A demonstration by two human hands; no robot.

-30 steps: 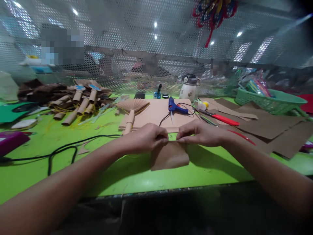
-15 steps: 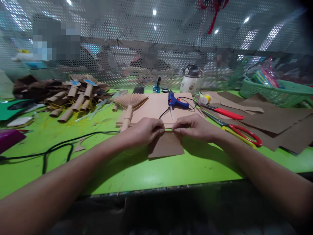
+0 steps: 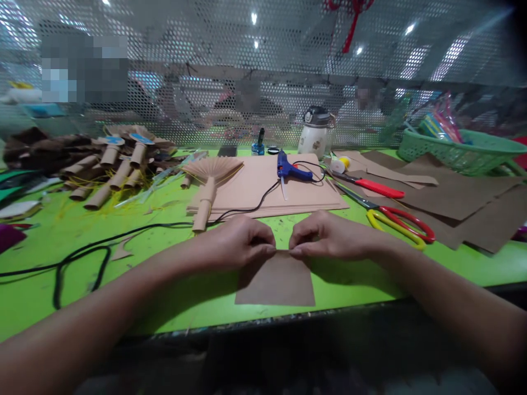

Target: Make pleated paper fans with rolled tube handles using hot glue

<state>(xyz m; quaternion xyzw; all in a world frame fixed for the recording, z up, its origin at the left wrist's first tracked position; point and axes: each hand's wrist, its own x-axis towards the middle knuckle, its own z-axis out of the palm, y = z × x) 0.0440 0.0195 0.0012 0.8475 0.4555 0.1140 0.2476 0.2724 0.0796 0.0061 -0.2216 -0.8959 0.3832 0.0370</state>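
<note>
A small piece of brown paper [image 3: 276, 282] lies on the green table near its front edge. My left hand [image 3: 242, 241] pinches its far edge between thumb and fingers, and my right hand [image 3: 325, 236] pinches the same edge a little to the right. That edge looks slightly turned up, though the fingertips partly cover it. Beyond my hands is a stack of light tan paper [image 3: 239, 192], with a blue glue gun [image 3: 290, 167] resting on it. A pleated paper fan on a rolled-paper handle [image 3: 205, 206] sits at the stack's left side.
Scissors with red and yellow handles [image 3: 395, 222], a red-handled cutter [image 3: 379, 187] and brown sheets [image 3: 444, 192] lie to the right, before a green basket [image 3: 486, 151]. Paper rolls [image 3: 119, 175] pile up at left. A black cord [image 3: 144, 229] crosses the table. A white flask [image 3: 313, 134] stands behind.
Both hands have drawn the brown paper toward me, closer to the table's front edge. It now lies flatter, still pinched at its far edge. The view has shifted slightly.
</note>
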